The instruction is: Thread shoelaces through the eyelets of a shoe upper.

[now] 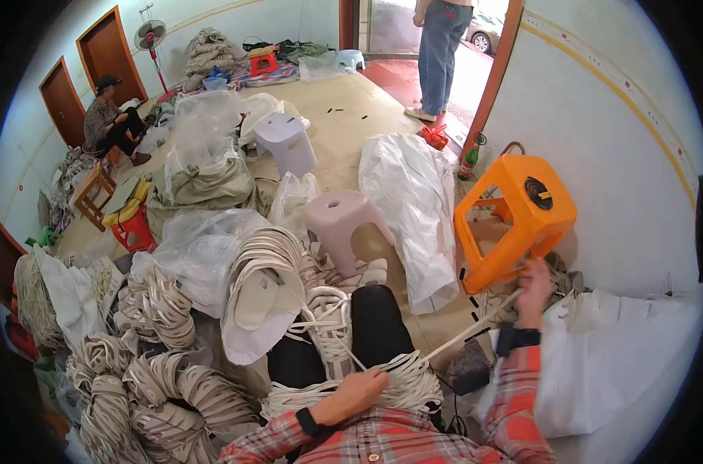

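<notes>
A beige shoe upper (pixel 330 321) lies between my knees, partly threaded with white lace. My left hand (pixel 363 389) is closed in a pinch just below it, and a thin lace runs from the upper down to its fingers. Out to the right, beside the orange stool, my right hand (pixel 535 288) is closed around a white shoelace (pixel 467 334), drawn taut from my lap. A loose bundle of white laces (pixel 409 380) rests across my thighs. Against my left knee leans a curved stack of nested shoe uppers (pixel 266 263).
Piled uppers (pixel 165 394) fill the lower left. An orange stool (pixel 518 216) and green bottle (pixel 472 157) stand right; a pink stool (pixel 343 220) and white sack (pixel 413 216) lie ahead. One person (pixel 113 124) sits far left; another (pixel 442 58) stands in the doorway.
</notes>
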Demonstrator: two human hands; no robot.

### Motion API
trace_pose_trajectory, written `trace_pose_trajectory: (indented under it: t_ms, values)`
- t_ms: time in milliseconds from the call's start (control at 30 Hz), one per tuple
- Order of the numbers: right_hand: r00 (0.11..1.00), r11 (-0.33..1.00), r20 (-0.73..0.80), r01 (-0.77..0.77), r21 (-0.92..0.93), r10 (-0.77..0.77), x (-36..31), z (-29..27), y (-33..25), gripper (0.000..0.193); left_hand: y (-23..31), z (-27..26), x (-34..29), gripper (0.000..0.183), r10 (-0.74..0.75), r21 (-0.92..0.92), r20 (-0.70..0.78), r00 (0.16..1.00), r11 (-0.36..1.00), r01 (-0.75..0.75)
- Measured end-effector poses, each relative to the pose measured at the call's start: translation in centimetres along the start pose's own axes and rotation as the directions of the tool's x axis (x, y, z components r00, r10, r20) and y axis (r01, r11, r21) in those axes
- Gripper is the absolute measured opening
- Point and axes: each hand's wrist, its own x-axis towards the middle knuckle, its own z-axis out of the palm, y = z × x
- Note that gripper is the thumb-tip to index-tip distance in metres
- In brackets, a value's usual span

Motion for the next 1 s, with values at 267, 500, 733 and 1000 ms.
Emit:
trace_pose_trajectory:
  t_ms: [267,500,733,1000]
  values:
    - [0.486,0.516,0.842,0.673,-0.531,0.233,-21.9,14.9,11.9,0.005,-5.3,-4.0,0.6,0.021,-0.599,-0.378,-0.333,0.729,0.793,0.478]
    - [0.392,0.214,0.914,0.888,-0.406,0.107,-23.5,16.0,11.9,0.009,-7.0,-4.3,0.8,0.025,-0.564,-0.266,-0.237,0.791,0.821,0.506]
    - [0.337,0.165,0.912,0.911,-0.379,0.235,-23.5,16.4,11.6,0.013,-8.7,-6.0,1.6,0.027,-0.512,-0.539,0.043,0.858,0.711,0.452]
    - [0.28,0.286,0.913,0.886,-0.365,0.297,-23.7,16.3,12.3,0.015,-11.0,-8.1,1.6,0.031,-0.29,-0.551,0.261,0.92,0.738,0.389]
